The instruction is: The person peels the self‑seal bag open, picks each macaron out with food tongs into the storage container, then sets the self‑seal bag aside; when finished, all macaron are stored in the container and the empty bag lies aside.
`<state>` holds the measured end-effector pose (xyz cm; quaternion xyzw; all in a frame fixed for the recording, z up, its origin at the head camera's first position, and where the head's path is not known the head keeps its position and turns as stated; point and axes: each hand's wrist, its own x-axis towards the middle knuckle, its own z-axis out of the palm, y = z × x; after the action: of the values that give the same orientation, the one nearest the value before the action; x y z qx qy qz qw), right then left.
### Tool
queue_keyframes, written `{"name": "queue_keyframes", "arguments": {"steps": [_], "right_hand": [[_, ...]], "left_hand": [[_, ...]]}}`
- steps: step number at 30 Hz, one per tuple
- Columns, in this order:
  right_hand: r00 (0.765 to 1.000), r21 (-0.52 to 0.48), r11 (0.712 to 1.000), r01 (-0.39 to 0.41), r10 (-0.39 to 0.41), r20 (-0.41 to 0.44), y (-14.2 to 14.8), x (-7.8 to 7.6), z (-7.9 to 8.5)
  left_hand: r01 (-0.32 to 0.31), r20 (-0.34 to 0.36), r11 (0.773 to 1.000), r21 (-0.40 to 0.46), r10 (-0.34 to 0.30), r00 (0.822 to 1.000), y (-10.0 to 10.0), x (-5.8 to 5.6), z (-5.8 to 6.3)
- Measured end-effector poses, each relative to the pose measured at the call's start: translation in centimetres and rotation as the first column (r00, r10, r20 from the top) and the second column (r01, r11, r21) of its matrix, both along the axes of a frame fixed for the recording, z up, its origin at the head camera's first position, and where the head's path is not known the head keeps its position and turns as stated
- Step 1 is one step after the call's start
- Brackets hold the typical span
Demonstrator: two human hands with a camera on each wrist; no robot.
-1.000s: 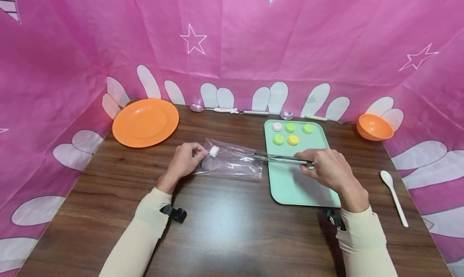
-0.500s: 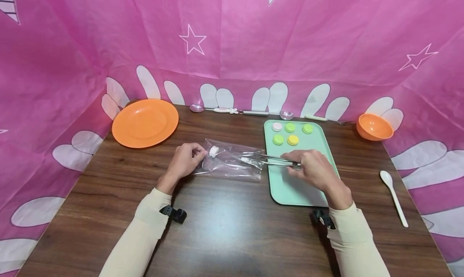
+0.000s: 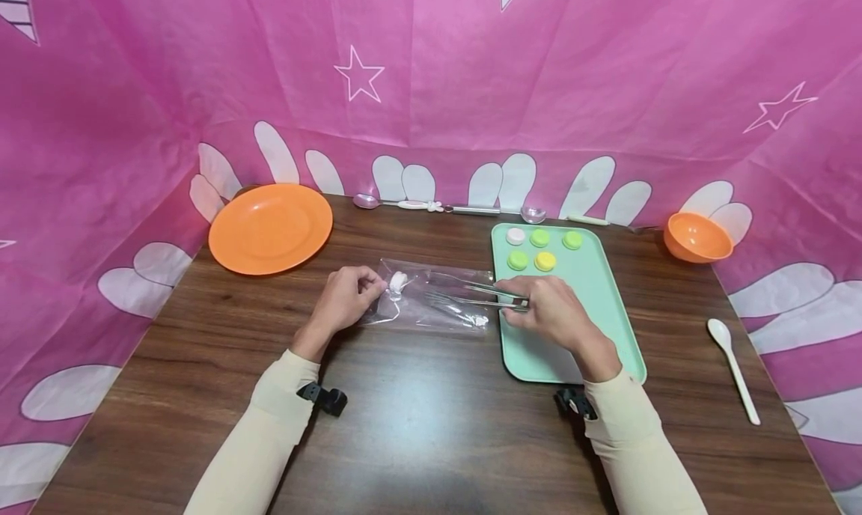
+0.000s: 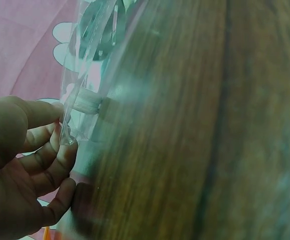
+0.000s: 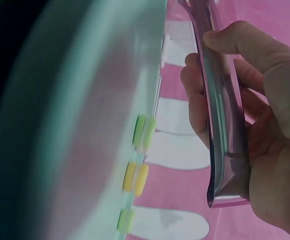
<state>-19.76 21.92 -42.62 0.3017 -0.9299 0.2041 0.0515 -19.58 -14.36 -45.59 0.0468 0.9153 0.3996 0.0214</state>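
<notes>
My left hand [image 3: 346, 299] pinches the left end of a clear plastic bag [image 3: 441, 317] lying on the table. A small white macaron [image 3: 398, 283] sits inside the bag, close to those fingertips; the left wrist view shows the macaron [image 4: 87, 101] through the film. With my right hand [image 3: 555, 311] I grip metal tongs [image 3: 494, 290] over the left part of the mint-green tray [image 3: 572, 350]. The tongs' arms point left, spread apart, and overlap the bag's right half with nothing between the tips. In the right wrist view, thumb and fingers clasp the tongs [image 5: 226, 125] from both sides.
On the tray's far end sit several macarons: a pale pink one [image 3: 515, 236], a yellow one [image 3: 545, 260] and green ones [image 3: 518, 260]. An orange plate [image 3: 269, 229] stands back left, an orange bowl [image 3: 697, 238] back right. A white spoon [image 3: 732, 369] lies at right; more utensils [image 3: 471, 209] line the back edge.
My right hand has moved left with the tongs, whose arms have spread apart and now reach farther over the bag. The left hand keeps its place on the bag.
</notes>
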Motion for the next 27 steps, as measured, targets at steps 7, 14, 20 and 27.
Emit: {"name": "queue_keyframes", "arguments": {"steps": [7,14,20,27], "right_hand": [[1.000,0.009,1.000,0.004,-0.004,0.022,-2.0,-0.5,-0.1],[0.998,0.012,1.000,-0.004,0.003,0.056,-3.5,-0.6,-0.3],[0.999,0.008,1.000,-0.001,0.001,0.053,-4.1,-0.6,-0.5],[0.997,-0.002,1.000,0.012,-0.012,0.080,-3.5,-0.3,-0.4]], "left_hand": [[0.006,-0.020,1.000,-0.004,-0.006,1.000,0.1,0.1,-0.1],[0.008,-0.022,1.000,0.004,-0.007,1.000,0.3,0.0,-0.2],[0.000,-0.020,1.000,-0.004,0.000,1.000,0.3,0.1,-0.2],[-0.003,-0.040,1.000,0.002,0.003,0.999,0.2,0.2,-0.3]]}}
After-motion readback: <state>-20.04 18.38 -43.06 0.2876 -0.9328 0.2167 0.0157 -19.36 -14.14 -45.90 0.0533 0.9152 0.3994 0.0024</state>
